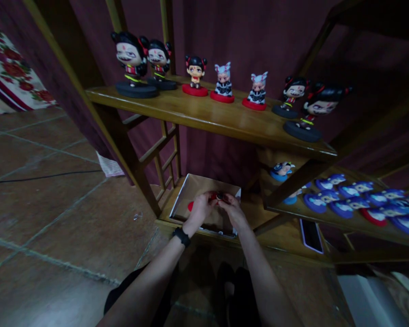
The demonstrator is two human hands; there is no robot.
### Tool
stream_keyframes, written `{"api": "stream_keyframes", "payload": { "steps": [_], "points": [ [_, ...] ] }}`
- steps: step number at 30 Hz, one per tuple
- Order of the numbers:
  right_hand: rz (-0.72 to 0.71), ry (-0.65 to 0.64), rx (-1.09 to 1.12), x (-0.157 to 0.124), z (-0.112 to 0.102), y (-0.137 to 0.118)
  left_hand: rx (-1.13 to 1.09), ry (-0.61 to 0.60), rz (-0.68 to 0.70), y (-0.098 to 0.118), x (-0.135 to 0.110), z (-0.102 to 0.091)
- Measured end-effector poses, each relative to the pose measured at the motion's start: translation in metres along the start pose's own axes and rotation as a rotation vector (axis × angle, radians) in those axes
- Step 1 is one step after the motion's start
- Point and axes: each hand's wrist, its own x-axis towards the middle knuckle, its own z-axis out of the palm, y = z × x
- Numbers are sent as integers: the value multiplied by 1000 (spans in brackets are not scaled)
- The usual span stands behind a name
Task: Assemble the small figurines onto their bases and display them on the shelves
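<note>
Low over an open cardboard box (187,190), my two hands meet around a small figurine (219,196) with a dark top and red on it. My left hand (202,208), with a black band on its wrist, has its fingers closed on the figurine's left side. From the other side, my right hand (232,210) grips it with bent fingers. Much of the figurine is hidden by the fingers. A red disc-shaped piece (190,206) shows in the box, just left of my left hand; the rest of it is covered.
Above the box runs a wooden shelf (191,109) with several figurines, among them a black-haired one (196,70) on a red base. To the right, a lower shelf carries several blue-based figurines (320,200). A phone (311,235) lies on the bottom board. Wooden posts stand at both sides.
</note>
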Motion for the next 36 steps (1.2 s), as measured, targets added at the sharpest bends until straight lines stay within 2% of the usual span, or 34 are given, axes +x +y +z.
{"api": "stream_keyframes", "payload": {
  "steps": [7,12,17,23,26,30,36],
  "points": [
    [22,-5,-30,-1,-3,5,139,17,7,3,-5,1],
    [27,16,-47,-1,-1,7,313,10,96,-3,-6,0],
    [9,47,-49,-3,2,7,386,24,104,-4,-12,3],
    [25,52,141,-2,3,5,845,-41,308,0,-22,9],
    [52,26,187,-2,1,8,983,-36,426,-1,-24,12],
    [85,-4,209,-2,-2,13,1074,-31,489,-2,-26,16],
    [108,38,172,-3,-4,20,1086,2,524,-5,-28,20]
  ]
}}
